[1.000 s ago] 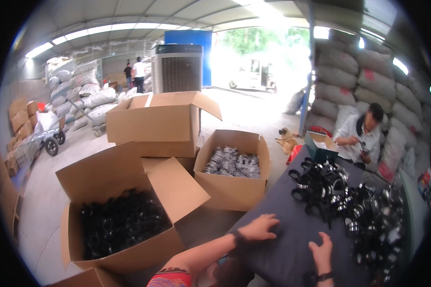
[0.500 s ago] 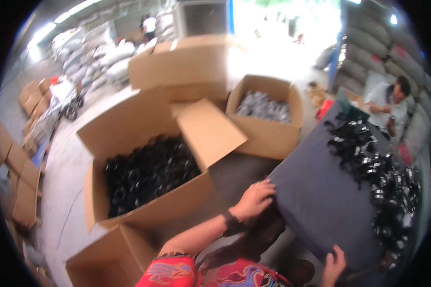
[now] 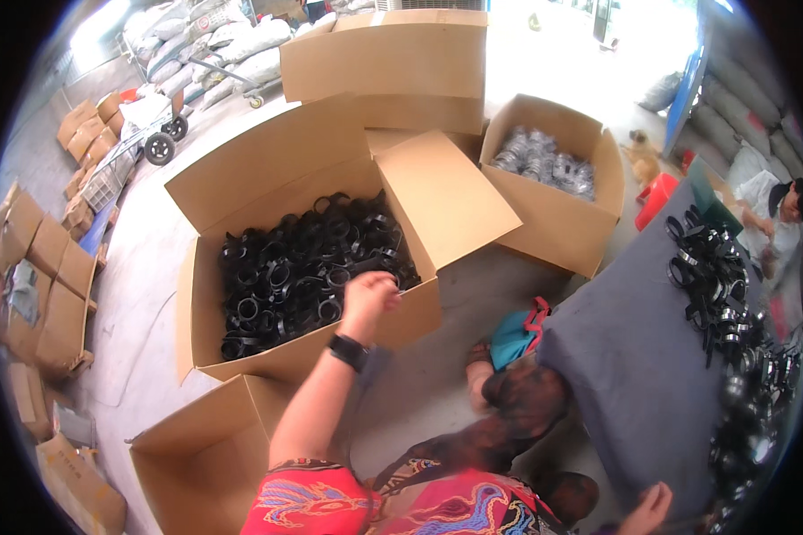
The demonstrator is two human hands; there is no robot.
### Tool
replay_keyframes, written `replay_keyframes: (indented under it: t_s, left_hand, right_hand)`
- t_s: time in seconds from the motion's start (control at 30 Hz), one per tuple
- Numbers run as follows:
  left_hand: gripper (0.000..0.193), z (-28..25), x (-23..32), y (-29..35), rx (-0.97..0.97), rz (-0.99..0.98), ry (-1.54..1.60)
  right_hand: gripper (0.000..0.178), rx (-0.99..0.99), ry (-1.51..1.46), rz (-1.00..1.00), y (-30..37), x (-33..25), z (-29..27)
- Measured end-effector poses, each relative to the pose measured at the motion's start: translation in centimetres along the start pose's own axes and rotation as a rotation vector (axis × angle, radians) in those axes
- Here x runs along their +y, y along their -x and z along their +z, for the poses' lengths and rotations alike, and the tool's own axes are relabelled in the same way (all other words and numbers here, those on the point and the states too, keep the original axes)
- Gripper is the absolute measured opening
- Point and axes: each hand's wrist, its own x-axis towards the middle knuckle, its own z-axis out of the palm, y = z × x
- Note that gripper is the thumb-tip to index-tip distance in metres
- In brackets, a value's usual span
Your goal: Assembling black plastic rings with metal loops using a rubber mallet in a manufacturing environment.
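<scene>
My left hand (image 3: 372,300), with a dark watch on its wrist, is above the near right rim of a large cardboard box (image 3: 330,352). Its fingers are curled in; whatever they may hold is hidden. Inside that box lies a heap of black ring-shaped clamps (image 3: 281,272). At the lower right, my right hand (image 3: 651,510) is by the near edge of a grey-covered table (image 3: 629,357), fingers loosely bent and apart, with nothing visible in them. More black and shiny metal ring clamps (image 3: 731,312) are piled along the table's right side.
Behind stands a box of clear-wrapped pieces (image 3: 548,165). An open carton (image 3: 201,455) sits at my lower left. A blue bag (image 3: 513,339) is beside the table, a red stool (image 3: 655,201) beyond. A co-worker (image 3: 780,209) sits at far right. A hand cart (image 3: 143,134) stands far left.
My left hand has left the table's corner and moved left to the rim of the box of clamps, its fingers now curled. My right hand is slightly lower, and the view has shifted.
</scene>
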Motion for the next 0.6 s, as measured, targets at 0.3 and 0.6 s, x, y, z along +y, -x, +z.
replay_keyframes:
  t_s: [0.3,0.6]
  left_hand:
    - [0.024,-16.6,6.8,-10.9,0.358,0.134,-1.388]
    - [0.064,-15.6,-1.2,-15.7,-0.128,-0.240,-1.621]
  right_hand:
    - [0.024,-0.095,0.085,-0.176,-6.1,6.5,3.5]
    - [0.033,0.004,0.479,-0.155,-7.3,-1.1,6.9]
